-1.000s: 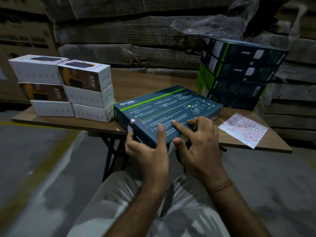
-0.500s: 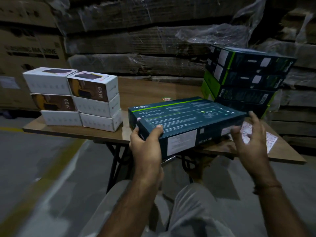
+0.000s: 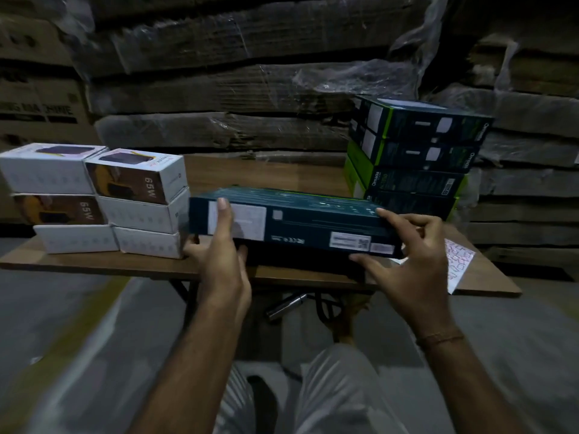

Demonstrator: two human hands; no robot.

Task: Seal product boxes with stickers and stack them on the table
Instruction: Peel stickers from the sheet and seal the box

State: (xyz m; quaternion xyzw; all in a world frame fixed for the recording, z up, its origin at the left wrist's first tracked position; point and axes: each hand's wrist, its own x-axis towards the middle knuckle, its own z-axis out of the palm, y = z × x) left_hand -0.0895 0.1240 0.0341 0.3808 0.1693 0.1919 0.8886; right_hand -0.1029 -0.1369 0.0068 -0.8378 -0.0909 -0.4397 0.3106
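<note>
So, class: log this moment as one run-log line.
left hand grips dark teal box | right hand holds its right end | box above table | sticker sheet beside

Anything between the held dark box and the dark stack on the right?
Nothing visible. Both hands, left and right, hold the dark box over the table's near edge; the dark stack sits just behind its right end, top unobstructed.

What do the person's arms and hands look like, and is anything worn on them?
Both forearms are bare, with no sleeves or gloves in view. The left hand wears nothing visible. The right hand has a thin golden chain bracelet around its wrist. No rings or watch can be seen.
</note>
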